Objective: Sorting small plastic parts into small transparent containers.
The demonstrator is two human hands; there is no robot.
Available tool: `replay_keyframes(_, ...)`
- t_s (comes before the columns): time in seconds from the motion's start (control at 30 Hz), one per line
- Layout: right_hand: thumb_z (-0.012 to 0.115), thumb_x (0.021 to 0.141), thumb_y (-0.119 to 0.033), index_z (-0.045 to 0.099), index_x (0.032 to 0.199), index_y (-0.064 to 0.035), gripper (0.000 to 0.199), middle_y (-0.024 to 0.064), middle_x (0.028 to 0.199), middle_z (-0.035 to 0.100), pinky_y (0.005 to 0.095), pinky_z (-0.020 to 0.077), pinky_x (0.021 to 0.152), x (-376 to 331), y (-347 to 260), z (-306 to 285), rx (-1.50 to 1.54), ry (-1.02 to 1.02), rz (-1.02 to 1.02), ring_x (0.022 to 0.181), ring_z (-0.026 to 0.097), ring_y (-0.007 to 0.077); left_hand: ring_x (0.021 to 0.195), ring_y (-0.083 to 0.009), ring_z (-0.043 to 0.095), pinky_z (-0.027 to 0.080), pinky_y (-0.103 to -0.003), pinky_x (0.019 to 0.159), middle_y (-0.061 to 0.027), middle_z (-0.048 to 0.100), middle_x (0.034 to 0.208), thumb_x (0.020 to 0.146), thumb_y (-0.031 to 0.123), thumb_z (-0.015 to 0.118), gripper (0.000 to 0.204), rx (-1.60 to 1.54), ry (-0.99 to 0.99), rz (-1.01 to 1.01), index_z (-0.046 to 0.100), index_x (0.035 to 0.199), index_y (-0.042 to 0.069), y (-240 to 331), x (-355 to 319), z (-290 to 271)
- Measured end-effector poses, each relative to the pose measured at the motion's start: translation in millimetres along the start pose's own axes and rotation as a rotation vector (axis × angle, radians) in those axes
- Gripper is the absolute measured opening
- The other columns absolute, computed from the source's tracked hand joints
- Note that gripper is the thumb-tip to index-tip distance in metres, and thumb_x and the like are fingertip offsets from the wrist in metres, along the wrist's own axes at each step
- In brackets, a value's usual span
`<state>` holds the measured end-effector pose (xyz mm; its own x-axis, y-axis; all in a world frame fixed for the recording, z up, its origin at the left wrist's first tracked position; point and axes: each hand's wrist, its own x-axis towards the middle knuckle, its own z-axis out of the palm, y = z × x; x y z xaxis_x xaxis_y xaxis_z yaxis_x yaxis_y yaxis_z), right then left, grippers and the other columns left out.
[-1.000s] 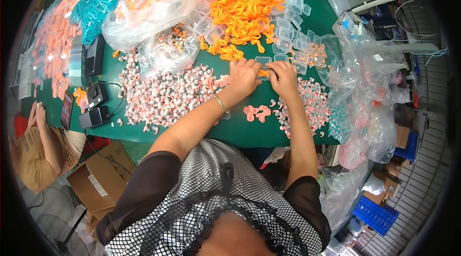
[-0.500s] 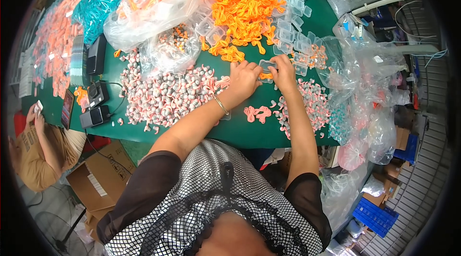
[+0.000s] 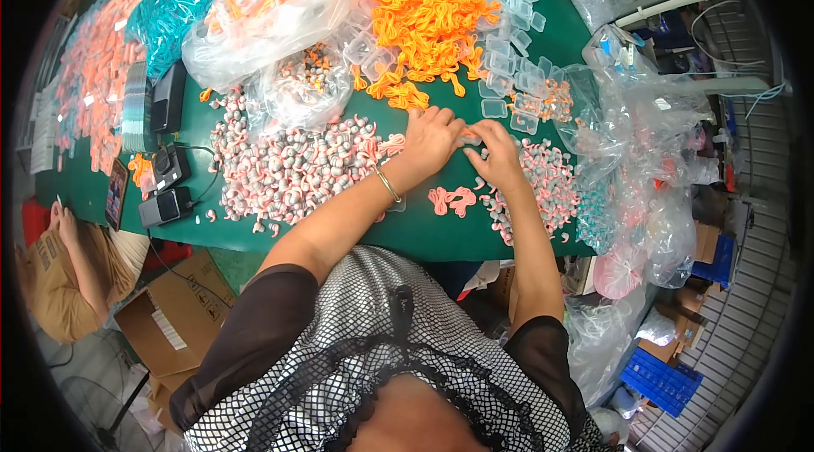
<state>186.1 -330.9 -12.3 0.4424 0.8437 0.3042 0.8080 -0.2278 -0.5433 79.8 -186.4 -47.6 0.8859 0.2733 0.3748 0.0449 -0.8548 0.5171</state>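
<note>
Between my two hands is a small clear plastic case [image 3: 468, 138] with orange cord in it, mostly covered by my fingers. My left hand [image 3: 431, 141] grips its left side, and my right hand [image 3: 498, 155] pinches the right side with thumb and fingers. Whether the lid is fully closed is hidden. Just beyond lies a heap of orange cord bundles [image 3: 428, 15], and more clear cases [image 3: 494, 108] rest past my right hand. Two pink cord bundles [image 3: 452, 200] lie on the green table nearer to me.
Small grey-and-pink curved pieces form a large pile [image 3: 297, 164] on the left and a smaller pile [image 3: 543, 189] on the right. Plastic bags [image 3: 271, 19] stand at the back left. Black devices with a cable [image 3: 168, 206] sit farther left. Another person [image 3: 76, 265] is at the left edge.
My right hand has come down and closer to my left. The case, whose raised clear part and orange cord showed before, is now mostly covered by my fingers.
</note>
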Motion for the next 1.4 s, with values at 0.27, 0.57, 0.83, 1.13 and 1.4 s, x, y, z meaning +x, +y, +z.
replay_keyframes(0.27,0.069,0.077,0.001,0.064,0.101,-0.0001,0.025,0.0113,0.092,0.063,0.0361,0.0501,0.078,1.6,-13.1,-13.7,0.23,-0.129,0.289,0.092,0.061,0.026,0.08,-0.025,0.058,0.039,-0.039,0.07,-0.0057,0.056,0.084,0.085,0.027,0.065,0.017,-0.288,-0.131,0.082,0.066,0.09,0.01,-4.1,14.3,-27.6)
replay_keyframes(0.57,0.072,0.076,-0.011,0.068,0.1,-0.0078,0.024,0.006,0.092,0.064,0.04,0.039,0.09,17.6,19.8,-6.3,-0.114,0.034,0.154,0.098,0.058,0.0244,0.065,-0.0294,0.06,0.048,-0.041,0.057,-0.0105,0.058,0.07,0.084,0.038,0.068,0.033,-0.251,0.243,-0.079,0.07,0.075,0.007,-12.2,24.9,-113.8)
replay_keyframes(0.83,0.07,0.074,-0.006,0.066,0.091,-0.0123,0.018,0.0022,0.09,0.062,0.0439,0.032,0.092,13.5,27.0,12.7,-0.447,0.047,0.042,0.096,0.055,0.0238,0.066,-0.0205,0.062,0.051,-0.032,0.061,-0.0104,0.065,0.089,0.085,0.029,0.069,0.028,0.359,0.637,-0.285,0.069,0.101,0.006,-153.1,32.4,-266.6)
replay_keyframes(1.13,0.069,0.076,-0.008,0.065,0.09,-0.0122,0.015,0.0024,0.088,0.062,0.0425,0.0339,0.09,11.0,-2.8,28.8,-0.376,0.003,0.015,0.093,0.056,0.0232,0.086,-0.0288,0.065,0.052,-0.041,0.075,-0.0106,0.065,0.102,0.083,0.028,0.067,0.03,0.594,0.351,-0.366,0.067,0.108,0.011,-203.9,24.3,-257.0)
replay_keyframes(1.4,0.069,0.075,-0.009,0.065,0.09,-0.012,0.016,0.0022,0.089,0.062,0.0411,0.0344,0.09,9.4,-3.4,34.5,-0.334,0.037,0.006,0.093,0.056,0.0228,0.081,-0.0357,0.064,0.051,-0.042,0.071,-0.0157,0.065,0.085,0.079,0.006,0.064,0.013,0.123,0.027,-0.238,0.067,0.091,0.003,-121.4,-13.5,-184.5)
